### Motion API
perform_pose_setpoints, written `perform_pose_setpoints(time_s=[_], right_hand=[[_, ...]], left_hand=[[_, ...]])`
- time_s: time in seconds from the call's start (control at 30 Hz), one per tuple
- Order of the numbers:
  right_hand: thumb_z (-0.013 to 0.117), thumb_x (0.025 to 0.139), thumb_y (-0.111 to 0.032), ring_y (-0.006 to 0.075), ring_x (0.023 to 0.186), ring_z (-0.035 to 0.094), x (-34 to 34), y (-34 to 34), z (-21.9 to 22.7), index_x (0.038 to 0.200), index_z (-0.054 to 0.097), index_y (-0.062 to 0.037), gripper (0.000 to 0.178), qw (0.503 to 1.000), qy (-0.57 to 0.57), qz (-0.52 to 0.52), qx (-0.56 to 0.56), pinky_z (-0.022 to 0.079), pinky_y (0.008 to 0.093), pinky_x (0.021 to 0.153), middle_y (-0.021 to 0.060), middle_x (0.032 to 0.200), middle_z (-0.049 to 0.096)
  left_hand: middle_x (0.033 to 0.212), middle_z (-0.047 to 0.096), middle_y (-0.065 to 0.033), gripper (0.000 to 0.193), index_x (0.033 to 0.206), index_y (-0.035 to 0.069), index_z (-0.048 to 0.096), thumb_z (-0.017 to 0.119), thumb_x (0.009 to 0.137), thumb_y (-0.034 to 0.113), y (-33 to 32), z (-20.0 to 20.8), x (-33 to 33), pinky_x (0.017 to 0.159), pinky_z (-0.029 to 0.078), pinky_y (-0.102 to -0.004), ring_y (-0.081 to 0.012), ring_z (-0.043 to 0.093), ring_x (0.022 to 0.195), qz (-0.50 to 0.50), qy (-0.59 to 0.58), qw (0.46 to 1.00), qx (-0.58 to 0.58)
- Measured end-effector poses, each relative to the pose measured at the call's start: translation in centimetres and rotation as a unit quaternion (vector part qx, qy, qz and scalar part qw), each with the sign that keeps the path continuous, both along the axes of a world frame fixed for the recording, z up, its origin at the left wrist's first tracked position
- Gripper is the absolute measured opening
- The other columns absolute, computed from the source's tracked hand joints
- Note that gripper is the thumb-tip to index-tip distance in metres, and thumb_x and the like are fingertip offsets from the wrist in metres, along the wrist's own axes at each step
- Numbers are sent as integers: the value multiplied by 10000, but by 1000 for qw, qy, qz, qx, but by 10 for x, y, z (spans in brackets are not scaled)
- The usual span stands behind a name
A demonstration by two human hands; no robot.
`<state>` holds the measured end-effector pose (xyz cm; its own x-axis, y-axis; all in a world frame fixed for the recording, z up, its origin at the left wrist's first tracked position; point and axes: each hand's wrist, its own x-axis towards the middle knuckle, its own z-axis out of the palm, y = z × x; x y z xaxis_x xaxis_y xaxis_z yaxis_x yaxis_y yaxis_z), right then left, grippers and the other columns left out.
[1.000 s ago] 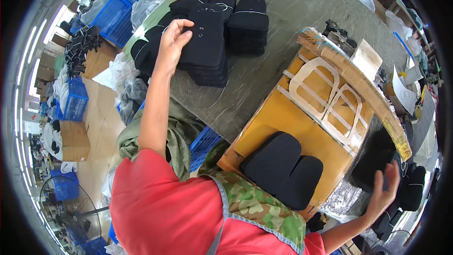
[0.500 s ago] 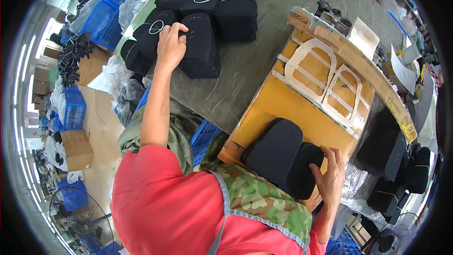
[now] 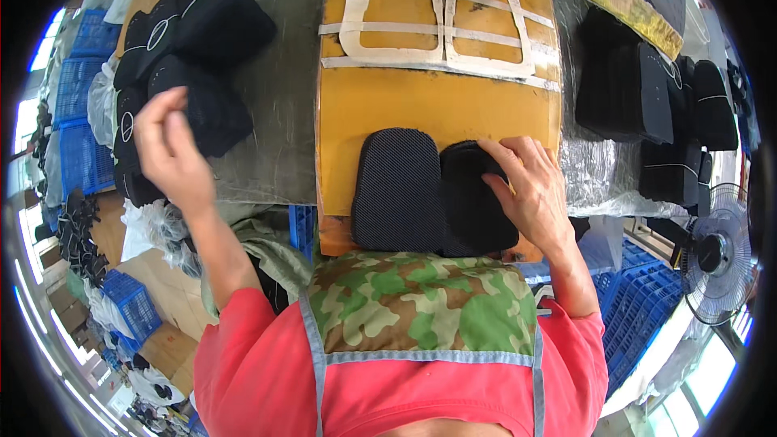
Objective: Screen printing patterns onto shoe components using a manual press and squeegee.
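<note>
**Right hand flat on the smaller pad, left hand lifted and empty**

My right hand (image 3: 530, 194) lies palm down on the right-hand black mesh pad (image 3: 473, 210), fingers spread and nearly straight, not gripping, just pressing it to the board. I judge the flat press is there to hold the pad square against its neighbour.

My left hand (image 3: 168, 150) is raised over the table's left side, fingers loosely curled with thumb and fingertips drawn near each other. I see nothing pinched between them; it looks empty. It hangs just beside the stacks of black pads (image 3: 190, 57), the nearest thing to it.

The two pieces on the board: the larger black mesh pad (image 3: 396, 190) on the left, the smaller one touching its right edge, both at the near edge of the yellow board (image 3: 437, 101), close to my apron (image 3: 413, 307). That near spot keeps them within easy reach.

Farther up the yellow board, two pale outline templates (image 3: 441, 12) sit side by side.

More black stacks (image 3: 647, 105) stand at the right on crinkled clear plastic sheeting (image 3: 595, 174). Supply on one side, piles on the other, board between: a layout that seems meant for working across.

Blue crates (image 3: 81, 154) lie below on the left, a fan (image 3: 716, 255) at right.
</note>
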<state>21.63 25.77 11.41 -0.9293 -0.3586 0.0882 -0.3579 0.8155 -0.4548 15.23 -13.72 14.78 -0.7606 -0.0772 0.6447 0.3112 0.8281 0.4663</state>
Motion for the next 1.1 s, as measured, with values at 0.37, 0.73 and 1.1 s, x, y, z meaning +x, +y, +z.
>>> perform_pose_setpoints(time_s=[0.37,0.73,1.1], right_hand=[[743,711,-50,256,951,599,4,7,-8,1076,649,-108,382,997,-55,-32,-42,457,368,814,52,958,618],[655,890,-138,312,658,584,-143,54,-39,1050,625,6,218,979,39,-133,-152,485,351,651,188,761,616],[662,854,-264,408,1202,501,-214,17,-88,1245,581,-12,472,979,196,-19,-47,334,505,1051,222,1246,588]], left_hand=[[1309,458,-188,595,1375,28,434,640,817,14,121,-61,45,1071,352,-430,-367,449,1243,-335,-343,878,0],[1287,479,-184,493,1263,32,489,629,793,-21,122,-70,46,1037,360,-455,-378,462,1207,-329,-251,910,2],[1069,546,-120,388,1093,129,663,641,755,-61,120,-80,55,965,397,-474,-364,509,1128,-334,-210,918,45]])
